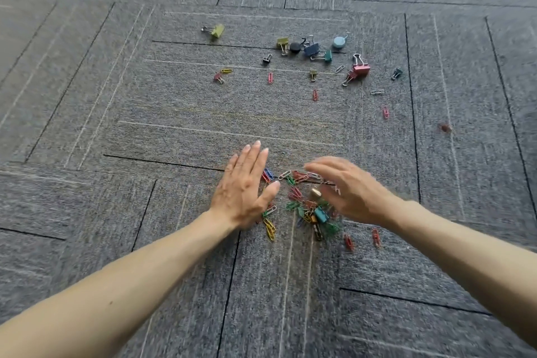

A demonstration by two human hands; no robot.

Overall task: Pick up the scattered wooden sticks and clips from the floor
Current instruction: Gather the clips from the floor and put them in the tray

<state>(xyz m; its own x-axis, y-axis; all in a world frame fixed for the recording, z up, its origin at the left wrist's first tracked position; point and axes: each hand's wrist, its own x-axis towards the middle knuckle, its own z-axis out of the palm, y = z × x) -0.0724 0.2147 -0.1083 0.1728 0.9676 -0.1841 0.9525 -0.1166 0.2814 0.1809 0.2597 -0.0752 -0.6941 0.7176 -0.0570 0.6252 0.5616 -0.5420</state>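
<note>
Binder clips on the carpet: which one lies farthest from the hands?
The larger yellow-green binder clip, alone at the top left, beyond the cluster of clips to its right.

Head-worn camera looks forward and down, close over left hand (244,190) and right hand (353,195).

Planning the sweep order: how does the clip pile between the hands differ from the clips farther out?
The near pile is mostly paper clips, bunched tightly between the left hand and right hand. The far clips are mostly binder clips, spread apart. Both lie on the grey carpet.
</note>
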